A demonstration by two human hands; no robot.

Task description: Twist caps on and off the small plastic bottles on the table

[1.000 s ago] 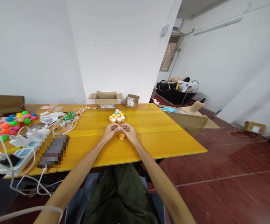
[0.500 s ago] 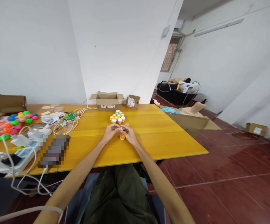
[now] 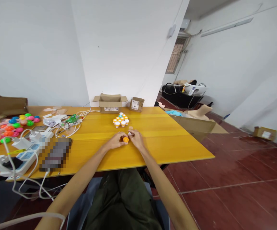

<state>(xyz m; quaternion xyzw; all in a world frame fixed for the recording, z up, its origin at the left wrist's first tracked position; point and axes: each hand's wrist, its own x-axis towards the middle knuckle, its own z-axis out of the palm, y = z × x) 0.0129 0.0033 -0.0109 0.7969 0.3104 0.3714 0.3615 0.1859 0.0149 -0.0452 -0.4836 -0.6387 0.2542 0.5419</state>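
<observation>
My left hand (image 3: 116,141) rests on the yellow table (image 3: 167,140), its fingers curled around a small orange cap (image 3: 125,139). Just right of the cap, my right hand (image 3: 136,138) pinches a small white jar (image 3: 129,134) in its fingertips. Beyond the hands stands a cluster of several small jars with orange, white and teal lids (image 3: 120,120). Between that cluster and my hands lies a small beige piece (image 3: 130,127).
Two open cardboard boxes (image 3: 109,103) (image 3: 136,103) stand at the table's back edge. On the left are cables (image 3: 69,127), a white power strip (image 3: 18,158) and several bright plastic balls (image 3: 9,127). The table's right edge drops to a red tiled floor (image 3: 236,179).
Both hands came down from holding the white jar together just above the table. The left hand has let go of it and closed on the orange cap.
</observation>
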